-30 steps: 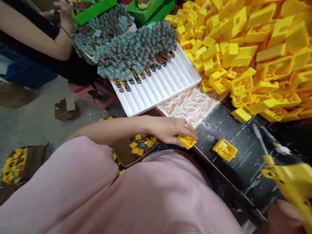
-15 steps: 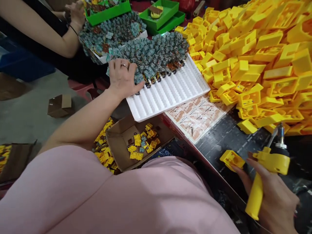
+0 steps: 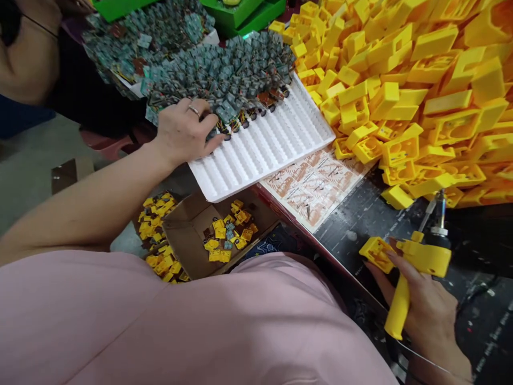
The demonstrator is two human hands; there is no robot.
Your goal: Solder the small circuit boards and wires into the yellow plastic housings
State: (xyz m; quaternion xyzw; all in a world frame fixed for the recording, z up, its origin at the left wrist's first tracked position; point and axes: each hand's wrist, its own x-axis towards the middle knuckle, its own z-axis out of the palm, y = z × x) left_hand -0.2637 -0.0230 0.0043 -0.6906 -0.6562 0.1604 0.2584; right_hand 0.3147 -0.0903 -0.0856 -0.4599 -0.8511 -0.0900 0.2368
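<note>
Head view: my left hand [image 3: 186, 131], half-curled over wired boards [image 3: 224, 72] on the white tray [image 3: 276, 152], grip hidden; my right hand [image 3: 430, 305], closed round a yellow soldering gun [image 3: 425, 256], fingertips pinching a yellow casing [image 3: 374, 252] above the worktop [image 3: 352, 227]. Hazards: doubled-up grip, casing could slip; tip near piled casings [image 3: 436, 139], a wrist turn could scorch one.

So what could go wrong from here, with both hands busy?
The left hand might snag neighbouring wires among the packed boards. The white tray juts past the table edge, so a push could tip it. The right hand grips both yellow tool and yellow case; either might slip.
</note>
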